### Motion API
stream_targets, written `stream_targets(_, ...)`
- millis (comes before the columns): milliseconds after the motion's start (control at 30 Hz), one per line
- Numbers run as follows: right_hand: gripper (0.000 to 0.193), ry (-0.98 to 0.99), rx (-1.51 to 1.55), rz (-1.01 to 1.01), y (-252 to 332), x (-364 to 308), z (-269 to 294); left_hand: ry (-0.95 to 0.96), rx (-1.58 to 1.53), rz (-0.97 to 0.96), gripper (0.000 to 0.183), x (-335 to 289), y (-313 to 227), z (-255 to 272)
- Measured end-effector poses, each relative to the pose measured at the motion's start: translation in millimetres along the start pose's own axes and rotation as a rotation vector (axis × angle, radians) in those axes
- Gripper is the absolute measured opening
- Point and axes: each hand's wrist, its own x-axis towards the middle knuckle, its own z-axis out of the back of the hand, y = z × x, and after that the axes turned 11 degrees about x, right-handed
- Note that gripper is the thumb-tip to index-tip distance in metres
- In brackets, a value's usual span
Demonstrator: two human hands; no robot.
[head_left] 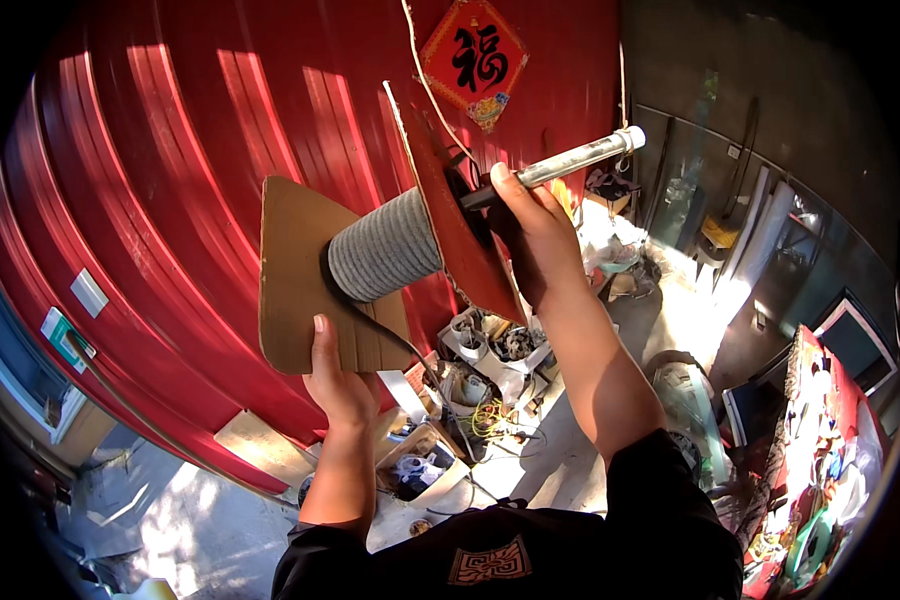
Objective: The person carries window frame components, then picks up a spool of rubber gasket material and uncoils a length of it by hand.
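The left hand [338, 385] pinches the near cardboard flange of the wire spool [382, 245] while right-hand fingers [518, 200] wrap, seemingly tightly, around the axle rod [570, 160] beyond; a loosened grip could let the spool slide off.

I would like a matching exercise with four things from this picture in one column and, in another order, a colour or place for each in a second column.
Things:
1. wound cable
2. cardboard flange
3. metal rod
4. corrugated wall

Descriptions:
A. red, behind the spool
B. grey, between the two flanges
C. gripped by the right hand
D. brown, its lower edge held by the left hand

Pairs: 1-B, 2-D, 3-C, 4-A
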Motion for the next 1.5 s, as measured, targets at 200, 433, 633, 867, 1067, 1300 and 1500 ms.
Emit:
stream_targets(200,0.031,0.039,0.037,0.005,1,-10,-9,-0.029,0.041,-0.094,0.045,-4,-10,-2)
stream_targets(433,0.027,-0.001,0.044,-0.057,8,-14,-10,-0.109,0.063,-0.139,0.042,-7,-15,8)
stream_targets(633,0.019,0.054,0.067,-0.086,4,-4,-6,-0.138,0.050,-0.129,0.044,-11,-29,-1)
stream_targets(867,0.028,0.001,0.228,-0.016,-3,13,-9,-0.072,-0.063,0.070,0.044,6,-43,-10)
stream_targets(1067,0.030,0.011,0.322,0.014,4,28,-3,-0.058,-0.173,0.240,0.040,35,-26,37)
stream_targets(1300,0.032,-0.006,0.263,-0.116,-14,33,4,-0.228,-0.072,0.237,0.047,23,4,81)
stream_targets(1500,0.033,0.003,0.153,-0.078,-29,31,7,-0.216,0.123,0.179,0.051,22,41,122)
